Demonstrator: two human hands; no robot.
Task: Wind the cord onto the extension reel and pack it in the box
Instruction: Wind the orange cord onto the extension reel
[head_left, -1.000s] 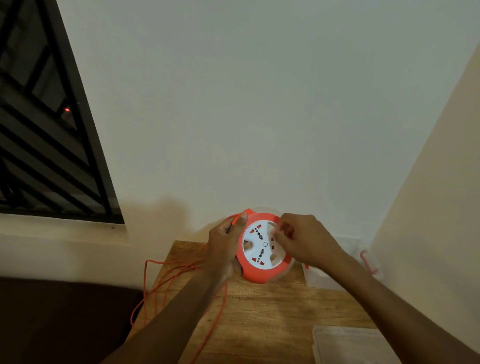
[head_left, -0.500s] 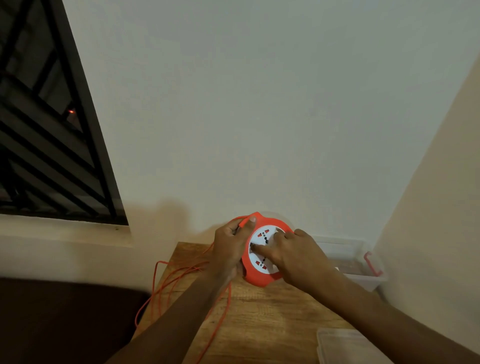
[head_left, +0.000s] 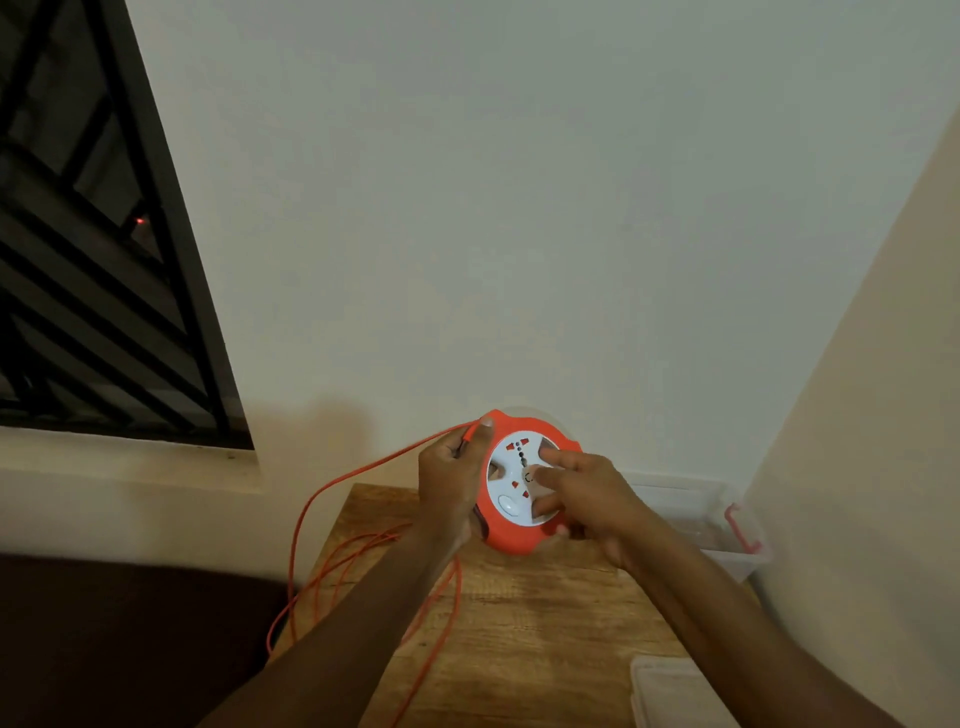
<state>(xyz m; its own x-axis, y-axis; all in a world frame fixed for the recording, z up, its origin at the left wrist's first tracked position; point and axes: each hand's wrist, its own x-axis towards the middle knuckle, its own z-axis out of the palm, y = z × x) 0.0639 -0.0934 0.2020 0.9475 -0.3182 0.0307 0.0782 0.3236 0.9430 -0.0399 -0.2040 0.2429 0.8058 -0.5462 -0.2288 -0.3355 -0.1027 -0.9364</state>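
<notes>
Both hands close on the extension reel (head_left: 511, 538) above the far edge of the wooden table (head_left: 545, 623). The left hand (head_left: 452, 480) wraps the reel's left rim, thumb laid along the top edge, pinching the orange cord (head_left: 332, 483) where it meets the reel. The right hand (head_left: 587, 499) lies on the white socket face (head_left: 514, 480) with fingers spread, fingertips pressed into it.

Behind, a pale wall fills most of the view, with a dark barred window (head_left: 93, 260) at the left. The table runs toward the wall. A clear plastic box (head_left: 691, 512) sits open at its far right corner, red latch on its right end, long axis along the wall. Its lid (head_left: 670, 693) lies flat at the near right edge.

The reel is round, tilted up, its socket face toward the camera. The cord leaves its upper left, arcs left and down, and hangs in loose loops over the table's left edge.
</notes>
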